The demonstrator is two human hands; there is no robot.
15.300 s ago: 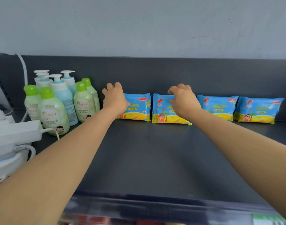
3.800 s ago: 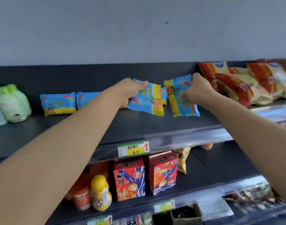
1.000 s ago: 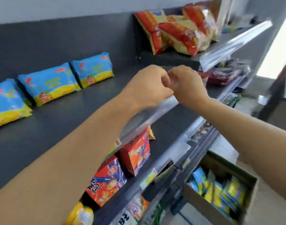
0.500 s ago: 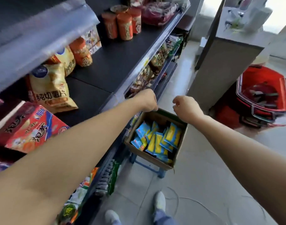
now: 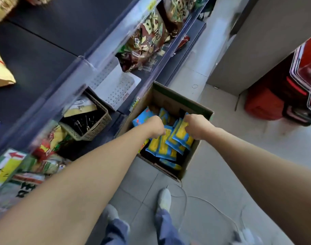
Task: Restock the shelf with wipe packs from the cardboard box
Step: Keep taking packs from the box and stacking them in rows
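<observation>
Both hands have dropped into the cardboard box (image 5: 170, 99): the right hand (image 5: 195, 128) pinches a wipe pack (image 5: 180, 137) by its top edge; the left hand (image 5: 155, 127) curls among the wipe packs (image 5: 160, 151), hold unclear. Each should take one pack by the edge and lift clear of the box wall.
</observation>
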